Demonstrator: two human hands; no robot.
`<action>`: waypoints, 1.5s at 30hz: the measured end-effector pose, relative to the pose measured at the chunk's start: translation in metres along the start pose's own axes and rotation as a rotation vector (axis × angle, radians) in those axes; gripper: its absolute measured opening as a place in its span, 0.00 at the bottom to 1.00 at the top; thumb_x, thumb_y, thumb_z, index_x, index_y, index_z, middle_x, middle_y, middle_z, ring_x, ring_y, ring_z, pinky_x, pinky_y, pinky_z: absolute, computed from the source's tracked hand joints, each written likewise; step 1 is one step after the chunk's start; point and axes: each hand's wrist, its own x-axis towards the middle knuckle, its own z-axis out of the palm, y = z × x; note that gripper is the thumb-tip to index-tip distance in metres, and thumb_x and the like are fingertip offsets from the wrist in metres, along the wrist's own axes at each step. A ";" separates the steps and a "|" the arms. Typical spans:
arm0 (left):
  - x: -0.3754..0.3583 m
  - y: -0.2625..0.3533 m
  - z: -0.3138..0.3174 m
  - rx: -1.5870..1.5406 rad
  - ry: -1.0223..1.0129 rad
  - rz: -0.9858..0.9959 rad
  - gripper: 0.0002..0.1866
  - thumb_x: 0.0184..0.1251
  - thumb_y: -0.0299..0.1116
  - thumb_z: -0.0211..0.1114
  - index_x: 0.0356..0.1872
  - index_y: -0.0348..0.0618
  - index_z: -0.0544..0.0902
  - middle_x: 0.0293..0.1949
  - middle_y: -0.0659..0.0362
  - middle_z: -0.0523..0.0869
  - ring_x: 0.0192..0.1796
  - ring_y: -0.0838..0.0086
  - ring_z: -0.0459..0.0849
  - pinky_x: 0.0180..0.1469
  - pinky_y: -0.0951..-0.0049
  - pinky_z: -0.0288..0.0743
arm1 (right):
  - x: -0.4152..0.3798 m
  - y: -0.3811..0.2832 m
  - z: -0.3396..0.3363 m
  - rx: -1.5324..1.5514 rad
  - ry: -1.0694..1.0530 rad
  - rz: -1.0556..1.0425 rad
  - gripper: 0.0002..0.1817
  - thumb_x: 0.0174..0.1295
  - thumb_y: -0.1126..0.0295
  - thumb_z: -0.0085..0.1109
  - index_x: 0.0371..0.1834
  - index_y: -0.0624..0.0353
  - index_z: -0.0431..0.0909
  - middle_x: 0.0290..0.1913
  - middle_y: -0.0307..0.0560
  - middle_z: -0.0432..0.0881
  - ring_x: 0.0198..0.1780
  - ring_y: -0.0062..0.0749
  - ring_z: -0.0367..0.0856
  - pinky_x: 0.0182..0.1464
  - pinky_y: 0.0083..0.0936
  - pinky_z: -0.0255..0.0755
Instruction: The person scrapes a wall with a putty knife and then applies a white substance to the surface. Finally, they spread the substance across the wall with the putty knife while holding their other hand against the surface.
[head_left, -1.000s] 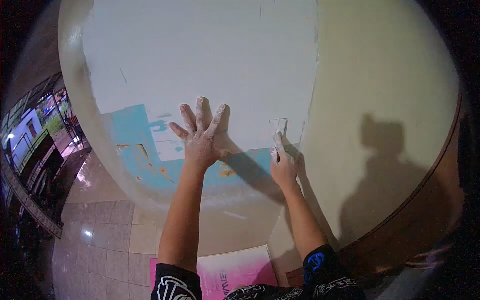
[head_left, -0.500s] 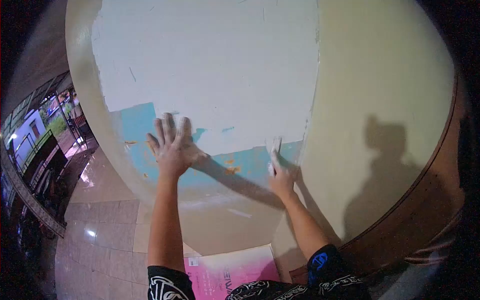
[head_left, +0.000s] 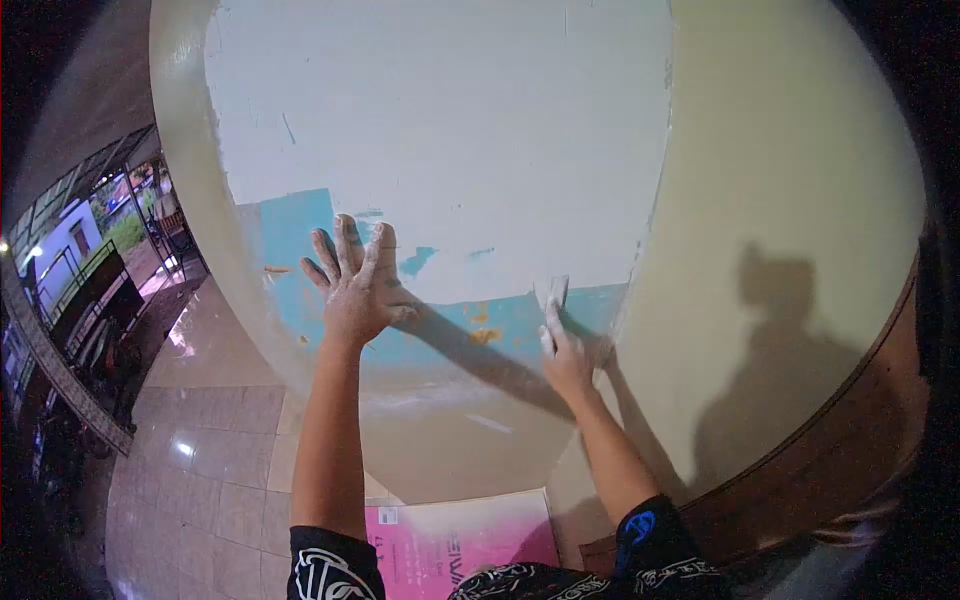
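Observation:
White coating point(head_left: 440, 130) covers most of the wall surface ahead, with a turquoise band point(head_left: 400, 345) along its lower part that has a few orange-brown spots. My left hand point(head_left: 358, 285) lies against the wall with its fingers spread, over the edge between turquoise and white; whitish dust is on its fingers. Farther right, my right hand point(head_left: 565, 350) grips a small whitish flat tool point(head_left: 552, 290), whose end touches the lower edge of the white coating. The tool's exact kind is hard to make out.
Below the wall lies a pink and white box point(head_left: 480, 530) on the tiled floor point(head_left: 215, 450). A plain beige wall point(head_left: 780, 160) with my shadow stands at the right, above a brown surface point(head_left: 830, 480). Metal railings point(head_left: 95, 290) are at the far left.
The wall appears shifted slightly right in view. The tool in my right hand shows more clearly, and more turquoise patches show beside my left hand.

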 end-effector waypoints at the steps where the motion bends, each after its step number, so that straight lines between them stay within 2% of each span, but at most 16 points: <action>1: -0.001 0.001 0.000 -0.009 0.039 0.004 0.73 0.24 0.60 0.87 0.82 0.68 0.56 0.84 0.45 0.35 0.82 0.35 0.26 0.73 0.21 0.25 | 0.017 -0.028 -0.022 0.110 -0.063 0.108 0.30 0.74 0.64 0.53 0.79 0.49 0.63 0.63 0.63 0.80 0.57 0.61 0.82 0.57 0.51 0.75; 4: 0.000 0.002 0.005 -0.011 0.093 0.024 0.70 0.27 0.69 0.82 0.81 0.70 0.59 0.85 0.46 0.38 0.83 0.35 0.28 0.73 0.20 0.25 | 0.058 -0.035 -0.035 0.033 0.003 0.093 0.30 0.74 0.64 0.53 0.79 0.49 0.63 0.57 0.64 0.83 0.51 0.64 0.84 0.53 0.52 0.76; 5: 0.002 0.008 0.003 0.032 0.035 -0.017 0.69 0.33 0.75 0.76 0.82 0.68 0.56 0.84 0.46 0.34 0.82 0.37 0.24 0.72 0.21 0.22 | 0.065 -0.030 -0.035 -0.047 -0.057 0.144 0.30 0.73 0.64 0.53 0.78 0.49 0.65 0.49 0.65 0.86 0.46 0.65 0.84 0.48 0.52 0.77; 7: 0.002 0.004 0.005 0.086 0.025 -0.019 0.64 0.45 0.88 0.57 0.83 0.67 0.54 0.84 0.48 0.29 0.82 0.39 0.20 0.71 0.23 0.16 | 0.045 -0.032 -0.025 0.022 -0.022 0.138 0.30 0.73 0.64 0.54 0.78 0.48 0.65 0.48 0.65 0.86 0.45 0.65 0.84 0.47 0.52 0.77; 10: 0.002 -0.001 0.015 0.062 0.090 -0.007 0.61 0.48 0.87 0.56 0.83 0.66 0.56 0.85 0.50 0.30 0.82 0.41 0.20 0.71 0.23 0.14 | -0.002 -0.015 -0.003 -0.028 -0.089 0.149 0.32 0.72 0.65 0.54 0.80 0.46 0.62 0.52 0.67 0.85 0.47 0.64 0.85 0.50 0.51 0.78; 13: 0.004 -0.004 0.023 0.084 0.132 -0.048 0.61 0.46 0.87 0.57 0.82 0.67 0.58 0.85 0.52 0.31 0.82 0.42 0.19 0.71 0.24 0.13 | 0.007 -0.008 0.005 -0.028 0.134 -0.145 0.32 0.74 0.65 0.53 0.82 0.43 0.59 0.46 0.65 0.87 0.44 0.63 0.85 0.47 0.50 0.79; 18: 0.002 0.016 0.003 0.056 0.014 -0.146 0.63 0.44 0.88 0.58 0.82 0.69 0.57 0.85 0.53 0.32 0.83 0.42 0.19 0.67 0.16 0.18 | 0.058 -0.060 -0.039 -0.056 -0.088 0.165 0.33 0.74 0.64 0.54 0.82 0.41 0.59 0.49 0.66 0.86 0.46 0.61 0.86 0.48 0.48 0.80; 19: 0.001 0.009 0.015 0.064 0.164 -0.059 0.63 0.44 0.88 0.59 0.82 0.69 0.57 0.85 0.52 0.31 0.82 0.41 0.18 0.67 0.15 0.20 | 0.058 -0.062 -0.038 -0.019 -0.129 0.220 0.33 0.74 0.63 0.54 0.82 0.40 0.59 0.51 0.66 0.86 0.46 0.61 0.86 0.49 0.48 0.80; 22: 0.002 0.012 0.008 0.042 0.007 -0.147 0.63 0.44 0.88 0.58 0.82 0.69 0.56 0.85 0.51 0.30 0.82 0.40 0.17 0.67 0.15 0.19 | -0.001 -0.018 0.016 0.042 -0.012 -0.015 0.33 0.74 0.62 0.54 0.82 0.39 0.58 0.48 0.66 0.86 0.45 0.62 0.86 0.47 0.50 0.79; 30: 0.000 0.014 0.009 0.073 0.009 -0.153 0.64 0.42 0.90 0.55 0.82 0.69 0.57 0.85 0.50 0.30 0.81 0.40 0.17 0.65 0.13 0.18 | 0.065 -0.074 -0.037 -0.080 -0.161 0.139 0.33 0.74 0.58 0.52 0.82 0.40 0.58 0.44 0.57 0.88 0.43 0.59 0.86 0.46 0.51 0.79; 34: 0.003 -0.006 0.041 0.096 0.260 -0.013 0.63 0.43 0.90 0.55 0.82 0.70 0.58 0.85 0.50 0.31 0.81 0.38 0.18 0.64 0.12 0.18 | 0.007 -0.051 0.011 0.007 -0.092 0.152 0.32 0.73 0.58 0.53 0.81 0.40 0.62 0.46 0.57 0.88 0.44 0.59 0.86 0.46 0.50 0.79; 36: 0.002 0.012 0.016 0.042 0.068 -0.126 0.63 0.43 0.90 0.55 0.82 0.70 0.58 0.85 0.49 0.31 0.81 0.37 0.18 0.64 0.13 0.17 | -0.010 -0.026 0.031 0.068 -0.006 -0.053 0.30 0.73 0.61 0.56 0.77 0.51 0.67 0.34 0.58 0.86 0.37 0.58 0.85 0.39 0.45 0.77; 37: 0.003 0.013 0.016 0.035 0.075 -0.130 0.62 0.43 0.90 0.55 0.82 0.70 0.58 0.85 0.49 0.31 0.81 0.38 0.18 0.64 0.13 0.15 | 0.001 -0.042 0.015 0.077 -0.113 0.051 0.32 0.73 0.60 0.55 0.80 0.42 0.63 0.45 0.60 0.88 0.42 0.59 0.87 0.44 0.48 0.80; 41: 0.001 0.015 0.008 0.042 0.024 -0.148 0.62 0.44 0.89 0.55 0.82 0.70 0.58 0.85 0.49 0.31 0.81 0.39 0.17 0.63 0.13 0.15 | 0.055 -0.078 -0.010 0.017 -0.011 -0.015 0.33 0.72 0.61 0.56 0.81 0.41 0.61 0.37 0.60 0.87 0.36 0.56 0.87 0.38 0.46 0.79; 44: 0.000 0.005 0.024 0.059 0.134 -0.088 0.62 0.43 0.89 0.57 0.82 0.71 0.58 0.85 0.49 0.31 0.81 0.39 0.17 0.63 0.13 0.15 | 0.033 -0.085 -0.005 0.122 -0.168 0.190 0.33 0.73 0.60 0.56 0.81 0.40 0.61 0.41 0.60 0.88 0.39 0.55 0.87 0.42 0.45 0.79; 45: 0.000 0.004 0.025 0.049 0.132 -0.079 0.62 0.43 0.88 0.57 0.82 0.71 0.58 0.85 0.49 0.31 0.81 0.39 0.17 0.63 0.13 0.16 | 0.008 -0.067 0.018 0.141 -0.107 0.091 0.32 0.73 0.61 0.55 0.81 0.42 0.62 0.42 0.60 0.88 0.39 0.55 0.87 0.44 0.44 0.80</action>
